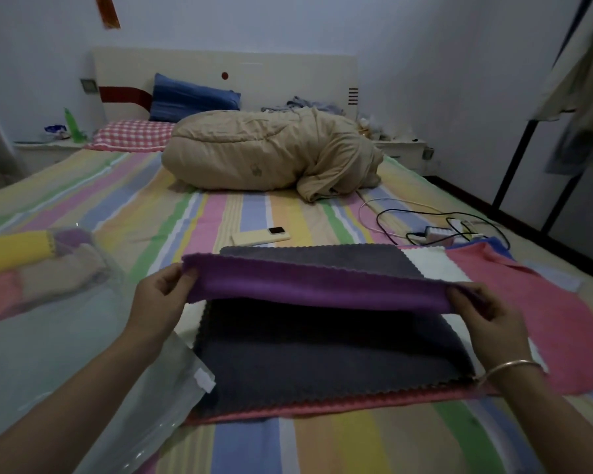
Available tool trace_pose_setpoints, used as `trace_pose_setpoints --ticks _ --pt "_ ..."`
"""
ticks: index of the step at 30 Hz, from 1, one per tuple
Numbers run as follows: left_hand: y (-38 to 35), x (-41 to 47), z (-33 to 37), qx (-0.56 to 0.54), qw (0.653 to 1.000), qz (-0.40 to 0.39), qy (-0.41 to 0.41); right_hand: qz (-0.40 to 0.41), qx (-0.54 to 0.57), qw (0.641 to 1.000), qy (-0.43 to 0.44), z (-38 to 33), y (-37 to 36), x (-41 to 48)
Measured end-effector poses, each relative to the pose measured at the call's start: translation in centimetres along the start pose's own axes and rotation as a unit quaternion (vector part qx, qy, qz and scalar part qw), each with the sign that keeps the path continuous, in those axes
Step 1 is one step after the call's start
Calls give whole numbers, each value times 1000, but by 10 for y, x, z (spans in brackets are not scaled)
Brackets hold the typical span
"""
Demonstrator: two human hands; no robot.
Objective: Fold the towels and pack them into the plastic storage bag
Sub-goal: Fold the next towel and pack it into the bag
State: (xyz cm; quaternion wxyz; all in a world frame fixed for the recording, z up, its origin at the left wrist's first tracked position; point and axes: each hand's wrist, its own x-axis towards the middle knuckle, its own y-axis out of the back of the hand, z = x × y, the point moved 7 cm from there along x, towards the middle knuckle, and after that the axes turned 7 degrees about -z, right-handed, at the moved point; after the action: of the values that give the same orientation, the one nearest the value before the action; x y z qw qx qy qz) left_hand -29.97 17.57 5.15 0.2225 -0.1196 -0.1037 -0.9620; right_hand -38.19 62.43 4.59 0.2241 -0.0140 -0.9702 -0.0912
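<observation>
Above the grey towel on the bed, left hand and right hand each pinch an end of the purple towel, apparently mid-fold. A slipped pinch would skew the fold; the bag lies left.

Two bare forearms reach forward from the bottom corners and angle in toward the purple towel, which serves as the landmark. The left hand pinches the towel's left end, thumb on top and fingers curled beneath, wrist bent slightly upward. The right hand grips the towel's right end the same way, fingers curled round the edge. Both hands sit level with each other, well apart, one at each end. A thin gold bangle circles the right wrist.
</observation>
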Motion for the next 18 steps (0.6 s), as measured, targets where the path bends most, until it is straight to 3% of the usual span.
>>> trace_pose_setpoints --ticks 7,13,18 --pt "9 -24 -7 21 1000 -3 -13 -16 -33 999 29 -19 2 -9" --pt "6 -22 -30 196 980 21 21 -44 -133 990 -5 15 -14 2" --pt "-8 14 -35 311 950 34 -2 -48 -218 974 -46 35 -27 38"
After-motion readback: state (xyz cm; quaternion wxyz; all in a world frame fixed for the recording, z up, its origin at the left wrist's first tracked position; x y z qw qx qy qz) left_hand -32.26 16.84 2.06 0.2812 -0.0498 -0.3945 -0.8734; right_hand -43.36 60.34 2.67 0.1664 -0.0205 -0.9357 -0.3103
